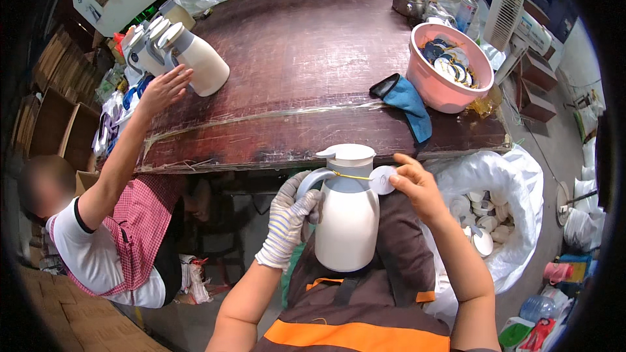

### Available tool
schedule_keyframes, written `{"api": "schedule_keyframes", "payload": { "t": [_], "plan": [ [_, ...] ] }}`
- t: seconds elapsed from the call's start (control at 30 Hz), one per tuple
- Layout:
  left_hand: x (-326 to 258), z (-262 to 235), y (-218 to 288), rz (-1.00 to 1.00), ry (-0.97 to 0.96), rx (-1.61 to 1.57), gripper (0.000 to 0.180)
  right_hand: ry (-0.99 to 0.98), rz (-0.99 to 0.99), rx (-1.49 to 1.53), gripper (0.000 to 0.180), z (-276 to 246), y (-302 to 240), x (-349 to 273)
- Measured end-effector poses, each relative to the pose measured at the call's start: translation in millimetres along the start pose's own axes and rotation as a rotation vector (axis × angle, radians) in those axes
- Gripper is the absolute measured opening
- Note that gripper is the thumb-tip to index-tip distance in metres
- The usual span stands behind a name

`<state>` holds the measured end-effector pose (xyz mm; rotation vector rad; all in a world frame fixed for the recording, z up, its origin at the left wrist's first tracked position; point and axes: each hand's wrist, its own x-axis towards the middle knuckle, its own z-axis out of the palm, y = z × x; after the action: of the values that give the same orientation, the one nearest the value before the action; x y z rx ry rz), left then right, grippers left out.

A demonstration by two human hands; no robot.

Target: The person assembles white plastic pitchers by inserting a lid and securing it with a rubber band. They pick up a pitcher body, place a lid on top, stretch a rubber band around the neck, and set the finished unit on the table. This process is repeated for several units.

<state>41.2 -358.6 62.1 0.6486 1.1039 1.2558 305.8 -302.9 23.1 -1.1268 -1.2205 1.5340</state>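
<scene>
**Both hands on a white jug**

We wrap our gloved left hand point(290, 218) around the curved handle of the white plastic insulated jug point(347, 218), fingers closed on it. Our bare right hand point(417, 186) pinches the round white paper tag point(383, 180) tied at the jug's neck by a yellow string point(351, 175). The jug stands upright on our lap, just in front of the dark brown wooden table point(306, 58). Beyond the jug, across the table, a co-worker's hand point(166, 88) rests on a cream jug point(199, 58).
</scene>
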Motion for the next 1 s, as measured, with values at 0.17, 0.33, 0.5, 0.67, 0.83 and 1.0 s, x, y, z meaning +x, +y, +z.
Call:
{"api": "schedule_keyframes", "payload": {
  "t": [0.17, 0.33, 0.5, 0.67, 0.83, 1.0],
  "plan": [
    [19, -4, 17, -0.032, -0.043, 0.312, 0.051, -0.257, -0.027, -0.071, 0.021, 28, 11, -16],
    [30, -9, 21, -0.07, 0.078, 0.457, 0.044, -0.115, 0.166, 0.182, 0.017, 21, 1, 0],
    [29, -13, 10, 0.089, 0.084, 0.47, 0.042, -0.138, 0.153, 0.194, 0.019, 30, 3, -4],
    [28, -14, 8, 0.088, 0.129, 0.469, 0.036, -0.163, 0.147, 0.105, 0.045, 40, 13, -15],
    [27, -2, 7, 0.055, 0.178, 0.472, 0.031, -0.104, -0.065, -0.517, 0.105, 68, 19, -45],
    [28, 0, 0, 0.072, 0.185, 0.47, 0.031, -0.023, -0.041, -0.483, 0.086, 72, 26, -42]
  ]
}}
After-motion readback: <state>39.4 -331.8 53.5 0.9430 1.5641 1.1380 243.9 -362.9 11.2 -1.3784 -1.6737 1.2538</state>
